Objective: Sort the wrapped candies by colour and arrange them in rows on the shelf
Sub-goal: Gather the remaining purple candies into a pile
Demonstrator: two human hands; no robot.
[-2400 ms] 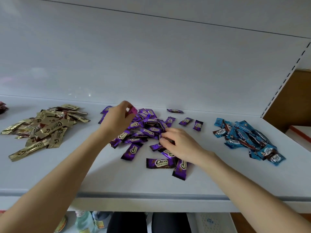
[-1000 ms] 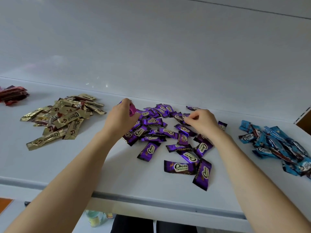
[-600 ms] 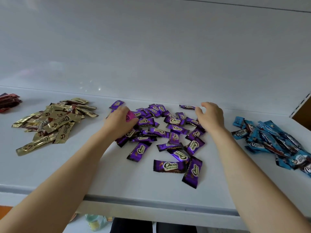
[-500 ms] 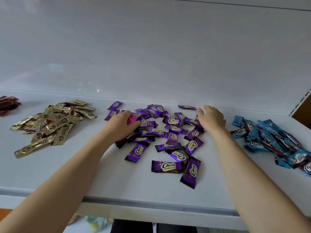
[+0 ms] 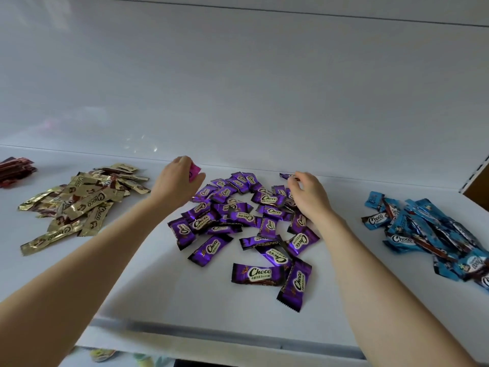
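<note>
In the middle of the shelf (image 5: 132, 274), a loose heap of purple candies (image 5: 246, 221), not in rows, many overlapping, the nearest two touching each other at the front. Above the far left corner of this heap, the left hand (image 5: 176, 184), fingers curled round a pink candy (image 5: 194, 172), with only one corner of the wrapper showing beside the thumb. Over the far right side of the heap, the right hand (image 5: 311, 197), palm down, fingers bent, fingertips at a single purple candy (image 5: 287, 176) close to the back wall (image 5: 238, 88); pinching or only touching, not possible to tell. Most of the heap between the two hands, a small part under the right one. To the left, well apart from the purple ones, a pile of gold candies (image 5: 79, 205); further left, at the frame edge, some red candies (image 5: 14, 168). To the right, again well apart, a pile of blue candies (image 5: 428, 231).
</note>
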